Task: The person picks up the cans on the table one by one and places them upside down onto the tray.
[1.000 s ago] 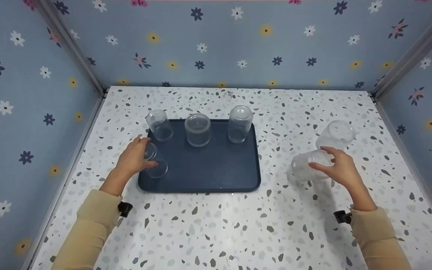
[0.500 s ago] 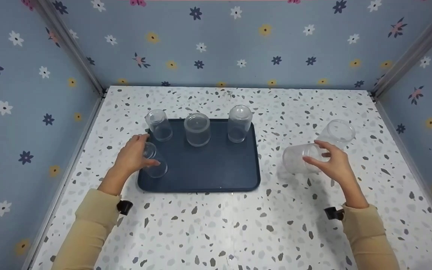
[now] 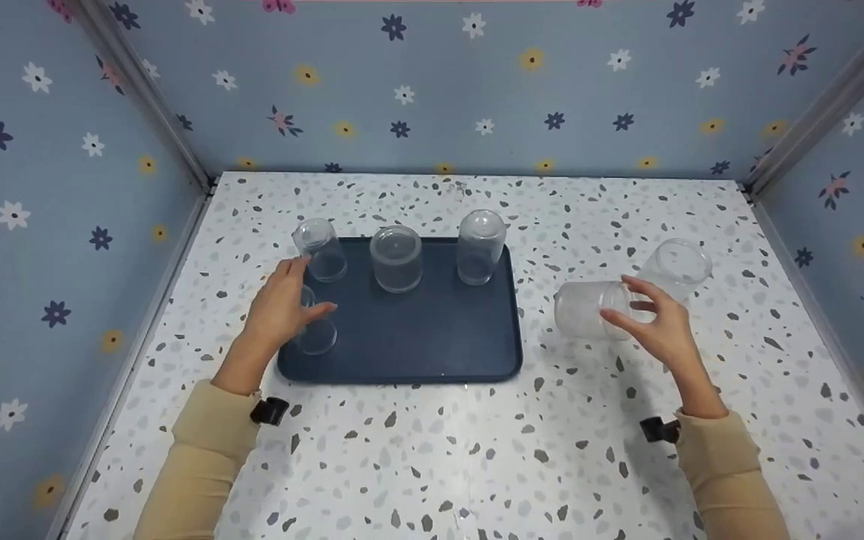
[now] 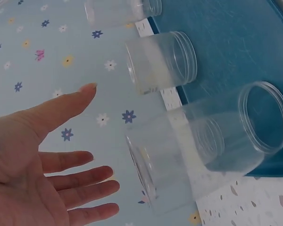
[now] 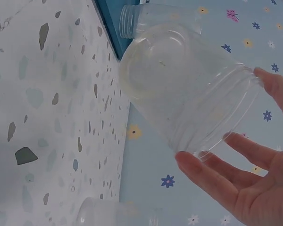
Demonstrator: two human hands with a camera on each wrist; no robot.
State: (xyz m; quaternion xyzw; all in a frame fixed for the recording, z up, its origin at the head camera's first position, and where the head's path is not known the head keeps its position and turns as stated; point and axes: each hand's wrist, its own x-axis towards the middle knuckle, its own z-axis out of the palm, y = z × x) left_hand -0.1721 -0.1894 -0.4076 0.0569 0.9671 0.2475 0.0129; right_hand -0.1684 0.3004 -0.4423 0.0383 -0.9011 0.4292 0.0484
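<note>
My right hand (image 3: 661,326) pinches a clear jar (image 3: 578,310) by its threaded rim, thumb and fingers on either side. The jar lies sideways in the air, its base toward the tray (image 3: 424,341). In the right wrist view, the fingertips (image 5: 188,162) touch the rim of that jar (image 5: 179,89). My left hand (image 3: 276,309) hovers over a clear jar (image 3: 318,337) upside down at the tray's front left, partly hiding it. The left wrist view has the fingers (image 4: 87,188) spread and straight, apart from this jar (image 4: 179,155).
Three more upside-down jars stand along the tray's back: left (image 3: 325,255), middle (image 3: 397,262) and right (image 3: 480,251). Another clear jar (image 3: 676,266) stands upright on the speckled table (image 3: 432,457), behind my right hand. Flowered walls (image 3: 462,90) enclose the back and sides.
My right hand has moved left with the held jar, raising it and turning it more level. My left hand has left the front-left jar and shifted slightly up and right.
</note>
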